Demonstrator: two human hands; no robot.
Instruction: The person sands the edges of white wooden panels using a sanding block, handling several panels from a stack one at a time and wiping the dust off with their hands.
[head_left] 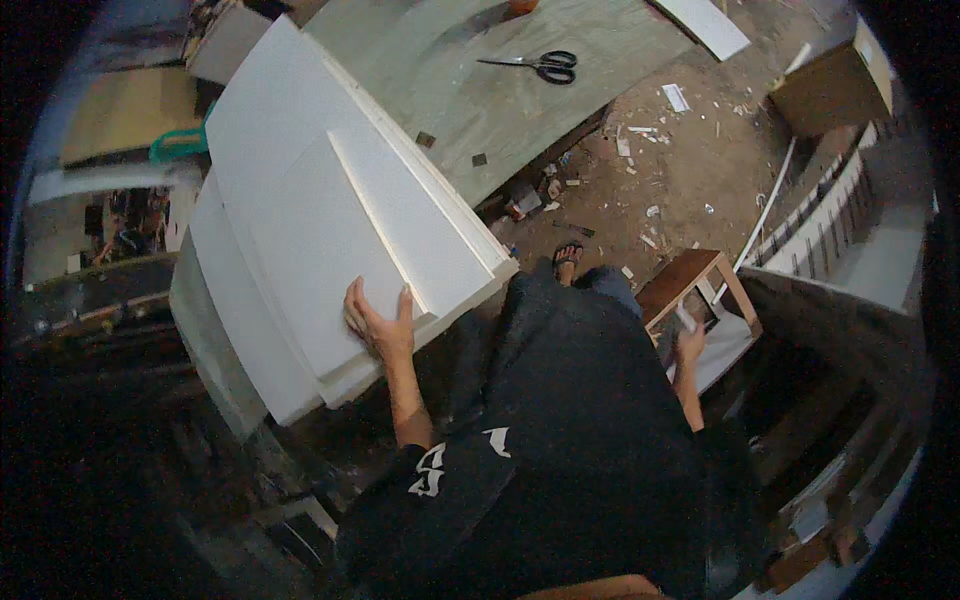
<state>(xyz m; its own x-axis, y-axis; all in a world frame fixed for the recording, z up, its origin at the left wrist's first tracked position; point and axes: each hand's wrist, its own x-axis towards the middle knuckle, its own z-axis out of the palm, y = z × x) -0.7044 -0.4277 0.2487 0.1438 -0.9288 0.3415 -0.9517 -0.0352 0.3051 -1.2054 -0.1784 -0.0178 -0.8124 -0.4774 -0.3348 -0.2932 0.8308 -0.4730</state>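
Note:
White flat boards (300, 220) lie stacked on the worktable at my left, their pale edges facing me. My left hand (383, 322) rests on the top of the stack near its front edge, fingers spread and thumb by the rim of the upper board. Lower down at my right side, my right hand (689, 345) is closed around a small white piece (685, 317) whose kind I cannot make out. Just around that hand stands an open wooden box frame (690, 280) with a brown side.
Black-handled scissors (555, 67) lie on the greenish tabletop (470, 110) beyond the boards. A green handle (180, 144) shows at the stack's far left. Scraps litter the brown floor (680, 170). A cardboard box (838, 85) and a slotted white panel (830, 225) stand at right.

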